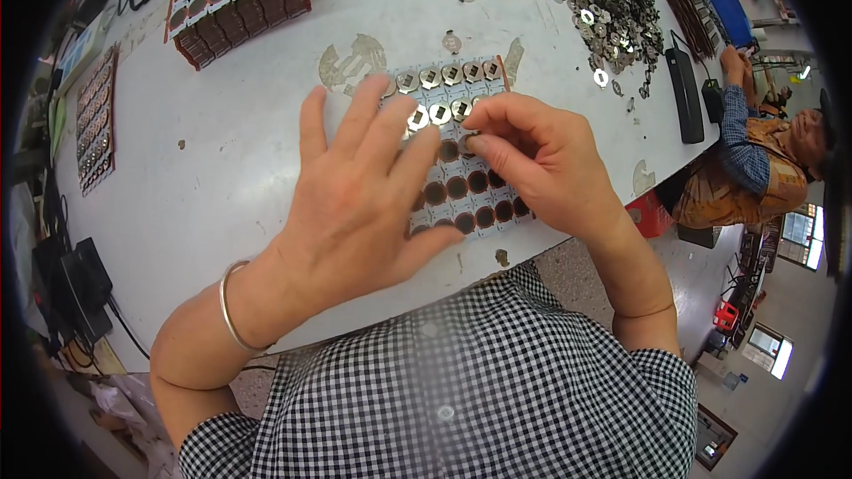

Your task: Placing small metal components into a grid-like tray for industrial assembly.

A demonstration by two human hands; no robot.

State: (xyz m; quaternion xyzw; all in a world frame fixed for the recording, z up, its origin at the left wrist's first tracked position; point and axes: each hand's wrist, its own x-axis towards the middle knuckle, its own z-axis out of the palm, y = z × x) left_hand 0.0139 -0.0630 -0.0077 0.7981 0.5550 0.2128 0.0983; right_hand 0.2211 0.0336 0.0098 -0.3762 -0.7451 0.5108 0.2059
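Observation:
A panel of small circuit boards [470,179] lies on the table in front of me. Shiny metal battery clips [440,113] sit on its two far rows; the nearer rows show round dark pads. My left hand [351,182] spreads its fingers over the panel's left part, hiding several boards; its fingertips are slightly blurred. My right hand [541,155] closes thumb and forefinger in a pinch over the third row from the far edge. What sits between those fingertips is mostly hidden.
A tall stack of similar panels [240,9] stands at the far left, another panel [96,124] beyond my left arm. Loose metal clips [612,27] are heaped at the far right, near a black box-shaped object [683,96]. A co-worker [754,160] sits at the right.

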